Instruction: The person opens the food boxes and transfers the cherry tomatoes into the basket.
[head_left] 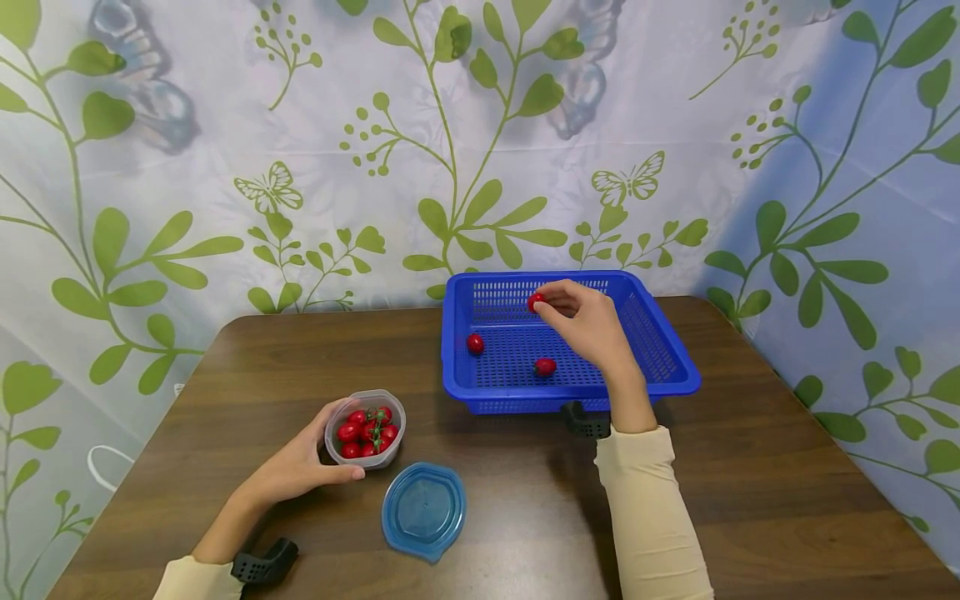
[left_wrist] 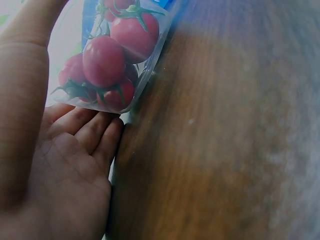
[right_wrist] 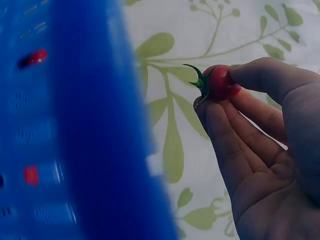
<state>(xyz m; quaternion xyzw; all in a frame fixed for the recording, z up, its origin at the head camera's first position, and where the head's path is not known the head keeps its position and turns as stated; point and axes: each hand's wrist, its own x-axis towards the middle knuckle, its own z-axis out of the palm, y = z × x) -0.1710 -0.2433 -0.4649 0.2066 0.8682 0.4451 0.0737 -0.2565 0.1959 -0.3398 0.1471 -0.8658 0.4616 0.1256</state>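
Currently held tomato: a small red cherry tomato with a green calyx (right_wrist: 220,83) is pinched between the thumb and fingertips of the right hand (head_left: 588,321), above the far part of the blue perforated plastic basket (head_left: 678,367).
Right hand state: the fingers are curled round the tomato; only their tips are in contact, so the hold is judged light.
Slip risk: the smooth round skin could be squeezed out of such a pinch, and the tomato would then be dropped from above the basket floor.
Bounce risk: a tomato let go from that height could roll across the mesh or be knocked against the two loose red tomatoes (head_left: 476,342) already lying in the basket, well apart from each other.
Bruise risk: too firm a pinch could split the thin skin.
Clear tub: a small transparent plastic container of red stemmed tomatoes (head_left: 366,430) is cupped by the left hand (head_left: 296,467), thumb in front and fingers behind, on the dark brown wooden table (head_left: 750,500).
Tip risk: the tub appears slightly tilted in the left wrist view; if the cupping were relaxed, it could be tipped and its fruit spilled.
Lid: a round translucent blue plastic lid (head_left: 423,508) lies just beside the tub, where it could be nudged by a forearm.
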